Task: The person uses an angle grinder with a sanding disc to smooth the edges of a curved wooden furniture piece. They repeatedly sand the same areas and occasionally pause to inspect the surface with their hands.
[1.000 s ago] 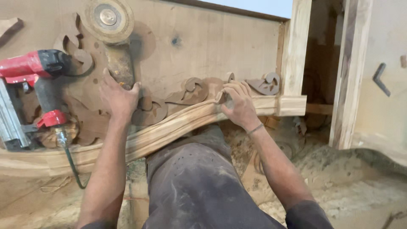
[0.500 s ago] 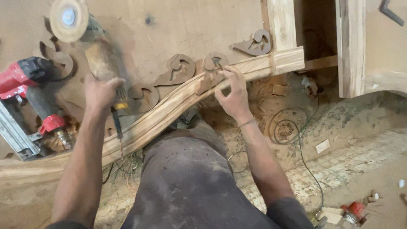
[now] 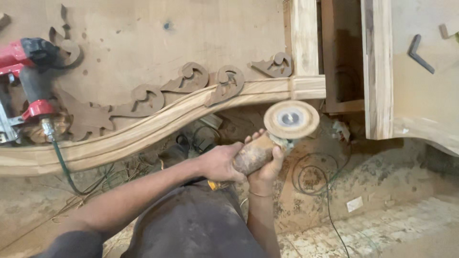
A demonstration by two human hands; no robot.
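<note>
A dusty angle grinder with a round sanding disc is held in front of me, below the workpiece. My left hand grips the rear of its body. My right hand wraps the body just behind the disc. The disc faces up and is off the wood. Above it runs a curved wooden moulding fixed along a plywood panel, with carved scroll ornaments set along its upper edge.
A red nail gun with a green hose lies on the panel at the left. A vertical wooden post and another furniture frame stand at the right. Cables coil on the sawdust-covered floor.
The grinder left the panel at upper left and now sits low in front of me. My right hand came off the moulding and joined my left hand on the grinder.
</note>
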